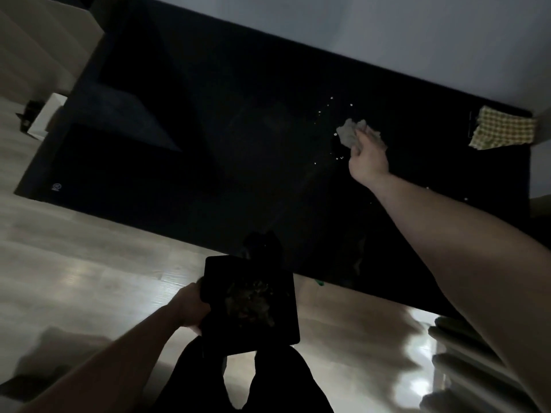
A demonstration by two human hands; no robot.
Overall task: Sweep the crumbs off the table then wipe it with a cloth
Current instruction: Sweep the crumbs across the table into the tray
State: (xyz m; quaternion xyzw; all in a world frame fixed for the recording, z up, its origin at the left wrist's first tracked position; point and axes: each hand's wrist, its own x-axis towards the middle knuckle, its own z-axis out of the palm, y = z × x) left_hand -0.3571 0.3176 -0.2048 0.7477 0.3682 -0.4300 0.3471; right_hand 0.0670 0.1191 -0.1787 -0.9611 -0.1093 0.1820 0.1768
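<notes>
A glossy black table [226, 150] fills the middle of the head view. My right hand [368, 155] reaches far across it and grips a crumpled pale tissue [348, 134] pressed on the tabletop. Small white crumbs [326, 114] lie scattered just left of the tissue, with a few more near the right edge. My left hand [190, 305] holds a dark square tray [250, 302] by its left side, just below the table's near edge. A pile of brownish crumbs [250, 304] lies on the tray. A yellow checked cloth [504, 131] lies at the table's far right corner.
Pale wooden floor [74, 248] stretches in front of the table. A white box [46, 116] stands on the floor at the left. A light wall [387, 31] runs behind the table. My dark trouser legs [238, 383] show at the bottom.
</notes>
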